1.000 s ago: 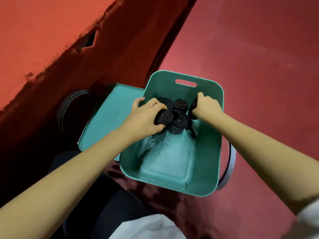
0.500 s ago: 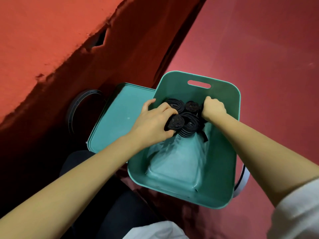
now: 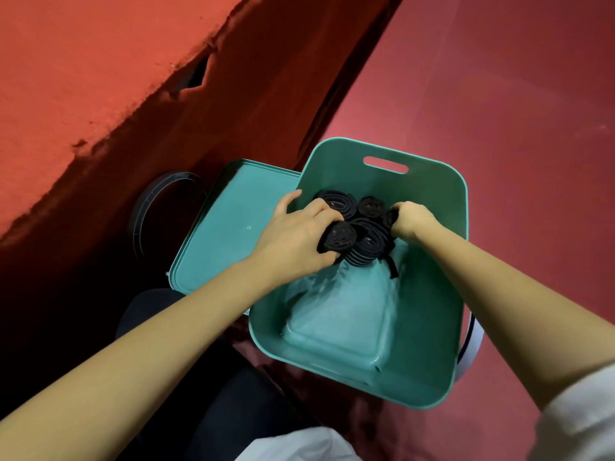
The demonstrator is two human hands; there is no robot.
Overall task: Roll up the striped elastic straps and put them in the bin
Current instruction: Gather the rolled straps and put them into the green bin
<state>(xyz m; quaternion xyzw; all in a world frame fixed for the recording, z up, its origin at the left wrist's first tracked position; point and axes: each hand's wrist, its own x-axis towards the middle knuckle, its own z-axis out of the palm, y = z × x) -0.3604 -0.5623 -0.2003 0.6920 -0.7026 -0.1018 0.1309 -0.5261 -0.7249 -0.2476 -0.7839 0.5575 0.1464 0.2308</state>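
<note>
A teal bin (image 3: 429, 321) sits on the red surface with several dark rolled straps clustered at its far end. My left hand (image 3: 296, 237) is inside the bin, fingers wrapped around one rolled strap (image 3: 340, 237). My right hand (image 3: 411, 220) grips another roll (image 3: 388, 218) at the right of the cluster, mostly hidden by the fingers. Between them lie a striped roll (image 3: 367, 247) with a loose end trailing down, a loosely wound roll (image 3: 337, 201) and a small tight roll (image 3: 371, 205).
The teal lid (image 3: 226, 234) lies flat to the left of the bin. A dark round object (image 3: 156, 207) sits in shadow further left. An unrolled strap (image 3: 471, 344) curves out behind the bin's right side. Red floor surrounds everything.
The view shifted, so the bin sits further right in frame. Both hands stay on their rolls at the bin's far end, pressed a little closer into the cluster.
</note>
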